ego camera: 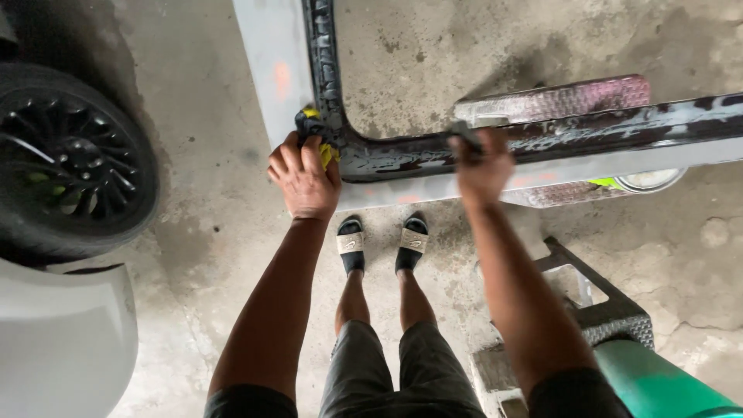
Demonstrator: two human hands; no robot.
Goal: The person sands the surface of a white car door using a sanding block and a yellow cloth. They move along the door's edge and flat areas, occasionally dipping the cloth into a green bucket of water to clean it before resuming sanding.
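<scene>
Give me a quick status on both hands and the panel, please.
Left hand gripping yellow-handled tool at the grey panel corner. Right hand pinching the dark trim strip. Nothing between them.

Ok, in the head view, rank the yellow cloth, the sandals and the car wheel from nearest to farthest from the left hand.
From the left hand:
1. Yellow cloth, gripped in the hand itself against the panel's corner.
2. Sandals, on the floor just below and to its right.
3. Car wheel, far left at the frame's edge.
</scene>
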